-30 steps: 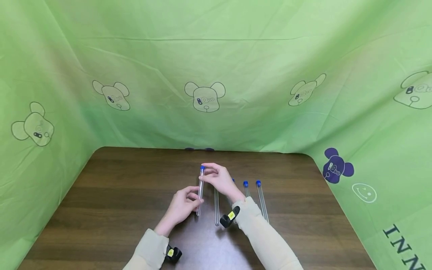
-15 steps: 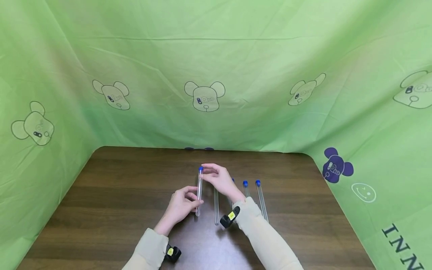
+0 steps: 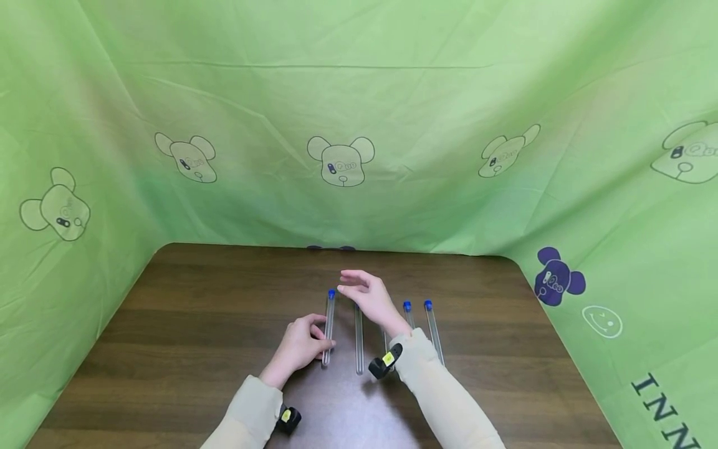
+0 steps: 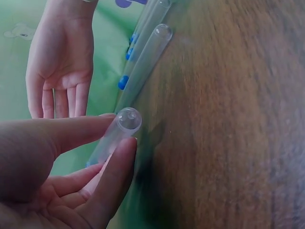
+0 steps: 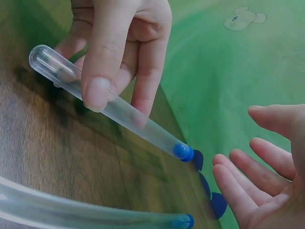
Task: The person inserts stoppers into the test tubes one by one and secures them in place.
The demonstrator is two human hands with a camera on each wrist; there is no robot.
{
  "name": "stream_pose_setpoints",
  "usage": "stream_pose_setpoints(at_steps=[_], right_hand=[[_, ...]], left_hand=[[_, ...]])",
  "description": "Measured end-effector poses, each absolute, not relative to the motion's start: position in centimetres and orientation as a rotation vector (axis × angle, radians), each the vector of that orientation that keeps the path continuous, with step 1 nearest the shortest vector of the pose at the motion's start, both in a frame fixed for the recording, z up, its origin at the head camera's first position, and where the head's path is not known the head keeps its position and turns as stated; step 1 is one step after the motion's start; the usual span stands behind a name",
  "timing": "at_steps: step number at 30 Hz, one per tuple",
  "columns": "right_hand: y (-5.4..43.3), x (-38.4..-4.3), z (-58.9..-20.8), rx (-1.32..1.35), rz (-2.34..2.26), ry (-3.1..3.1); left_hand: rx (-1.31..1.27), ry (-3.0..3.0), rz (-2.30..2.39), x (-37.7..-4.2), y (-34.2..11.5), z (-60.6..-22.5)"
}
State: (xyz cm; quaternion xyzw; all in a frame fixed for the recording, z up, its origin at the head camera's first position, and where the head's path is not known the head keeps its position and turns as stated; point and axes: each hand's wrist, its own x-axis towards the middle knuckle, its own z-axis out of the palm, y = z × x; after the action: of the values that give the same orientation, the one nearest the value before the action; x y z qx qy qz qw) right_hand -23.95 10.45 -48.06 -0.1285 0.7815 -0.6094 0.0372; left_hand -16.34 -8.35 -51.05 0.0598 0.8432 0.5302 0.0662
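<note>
A clear test tube [image 3: 328, 319] with a blue cap is pinched near its rounded end between the thumb and fingers of my left hand [image 3: 300, 344]. In the right wrist view the held tube [image 5: 131, 117] slants just above the table, its blue cap [image 5: 184, 152] pointing away. My right hand [image 3: 373, 302] is just right of the cap, fingers spread and apart from the tube. Under that hand lies a second test tube [image 3: 359, 343], its cap hidden in the head view; the right wrist view shows the blue cap [image 5: 183, 221] of a neighbouring tube.
Further right on the brown wooden table [image 3: 213, 312] lie more blue-capped tubes, among them one by my right wrist [image 3: 407, 312] and an outer tube [image 3: 433, 330]. My right forearm partly covers them. A green printed cloth [image 3: 342, 212] stands round the table's back and sides.
My right hand has let go of the tube's capped end and moved slightly right. The tube, still in my left hand, has come down lower and nearer.
</note>
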Motion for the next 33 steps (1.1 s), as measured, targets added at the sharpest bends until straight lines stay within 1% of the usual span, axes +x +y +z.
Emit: stream_pose_setpoints(at_steps=[5,10,13,16,24,33], right_hand=[[10.9,-23.6,-47.6,-0.361,-1.854,2.430],[11.1,-22.2,-44.9,-0.384,-1.832,2.432],[11.2,-21.7,-44.1,-0.391,-1.825,2.435],[11.4,-21.8,-44.3,-0.378,-1.821,2.438],[12.1,-24.0,-47.6,-0.318,-1.863,2.442],[13.2,-24.5,-47.3,-0.337,-1.878,2.484]], left_hand=[[0.158,2.562,1.553,-16.5,-8.2,-51.0],[0.137,2.585,1.516,-16.5,-8.1,-51.0],[0.136,2.610,1.493,-16.5,-8.0,-51.0],[0.136,2.635,1.469,-16.5,-8.0,-51.0],[0.097,2.646,1.437,-16.7,-8.1,-50.7],[0.110,2.813,1.346,-17.7,-8.5,-49.6]])
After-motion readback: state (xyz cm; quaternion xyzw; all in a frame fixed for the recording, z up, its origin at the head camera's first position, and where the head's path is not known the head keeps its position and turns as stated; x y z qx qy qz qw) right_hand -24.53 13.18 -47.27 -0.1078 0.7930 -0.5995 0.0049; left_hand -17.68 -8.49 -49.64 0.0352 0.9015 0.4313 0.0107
